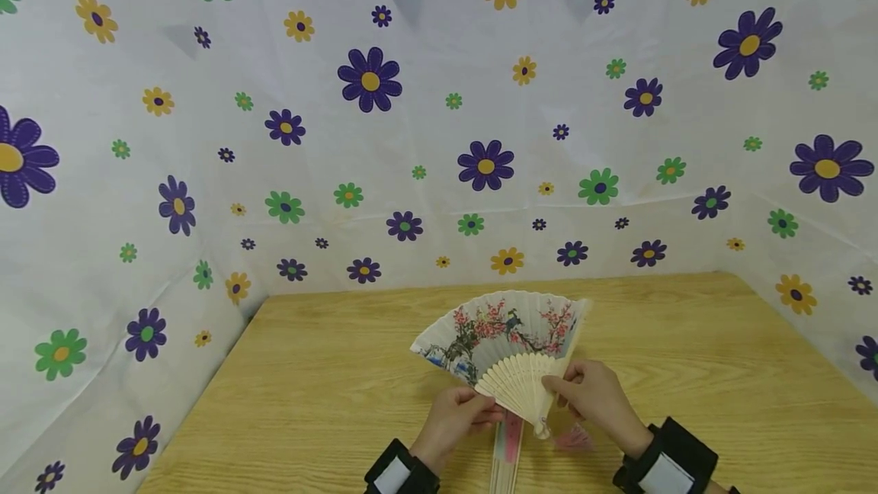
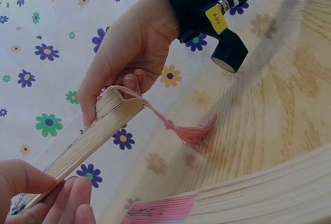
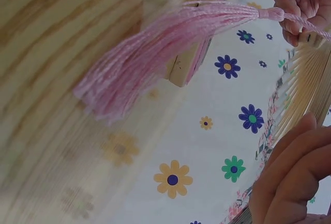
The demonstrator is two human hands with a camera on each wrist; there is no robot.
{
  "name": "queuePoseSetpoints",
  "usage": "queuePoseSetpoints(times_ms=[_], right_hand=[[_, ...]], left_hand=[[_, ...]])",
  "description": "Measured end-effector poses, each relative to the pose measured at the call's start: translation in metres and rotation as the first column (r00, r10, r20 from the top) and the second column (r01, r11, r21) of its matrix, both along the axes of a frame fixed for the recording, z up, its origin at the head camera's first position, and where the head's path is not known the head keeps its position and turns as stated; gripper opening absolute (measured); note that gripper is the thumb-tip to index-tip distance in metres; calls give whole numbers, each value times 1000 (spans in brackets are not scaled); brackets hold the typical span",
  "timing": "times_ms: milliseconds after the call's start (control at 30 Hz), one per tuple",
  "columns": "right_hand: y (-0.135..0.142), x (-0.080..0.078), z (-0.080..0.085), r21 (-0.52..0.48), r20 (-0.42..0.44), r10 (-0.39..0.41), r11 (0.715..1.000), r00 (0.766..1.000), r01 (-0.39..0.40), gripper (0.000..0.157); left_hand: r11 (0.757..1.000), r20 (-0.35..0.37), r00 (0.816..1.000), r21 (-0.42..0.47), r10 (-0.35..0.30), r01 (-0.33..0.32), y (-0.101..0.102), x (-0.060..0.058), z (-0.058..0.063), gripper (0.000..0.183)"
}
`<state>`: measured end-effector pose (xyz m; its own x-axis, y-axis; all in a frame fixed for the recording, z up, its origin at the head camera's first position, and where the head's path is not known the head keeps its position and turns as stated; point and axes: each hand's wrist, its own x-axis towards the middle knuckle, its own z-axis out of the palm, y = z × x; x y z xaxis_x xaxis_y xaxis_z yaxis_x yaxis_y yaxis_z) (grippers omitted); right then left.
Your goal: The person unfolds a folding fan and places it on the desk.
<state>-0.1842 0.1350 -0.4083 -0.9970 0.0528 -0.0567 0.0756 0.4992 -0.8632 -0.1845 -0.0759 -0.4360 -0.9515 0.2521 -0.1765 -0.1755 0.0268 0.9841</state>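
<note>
A paper folding fan (image 1: 504, 326) is spread above the table, with red blossoms, a bird and dark branches printed on its pale leaf. My left hand (image 1: 458, 419) pinches its left side stick between thumb and fingers, as the left wrist view shows close up. My right hand (image 1: 591, 395) grips the fan's right side, thumb over the pale wooden ribs. From the pivot end hangs a pink tassel (image 3: 155, 53) on a twisted cord. Beneath the spread fan, a second, folded fan (image 1: 506, 463) with a pink patch lies on the table; its far end is hidden.
The wooden table (image 1: 329, 372) extends out on both sides of my hands. White cloth (image 1: 425, 136) printed with purple, green and yellow flowers encloses it at the back, left and right. Black straps with devices (image 1: 668, 463) sit on my wrists.
</note>
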Motion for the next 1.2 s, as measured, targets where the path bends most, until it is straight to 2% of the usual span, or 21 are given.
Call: queuePoseSetpoints(times_ms=[567,867,1200], right_hand=[[7,0,-1,-103,40,-9,995,999,13,37],[8,1,1,-168,76,-47,984,996,59,40],[8,1,-1,-223,79,-36,973,996,53,41]], left_hand=[[995,-11,998,79,58,-57,-3,3,0,25],[989,24,996,118,83,-85,-4,4,1,22],[984,35,995,147,97,-101,-5,5,3,19]])
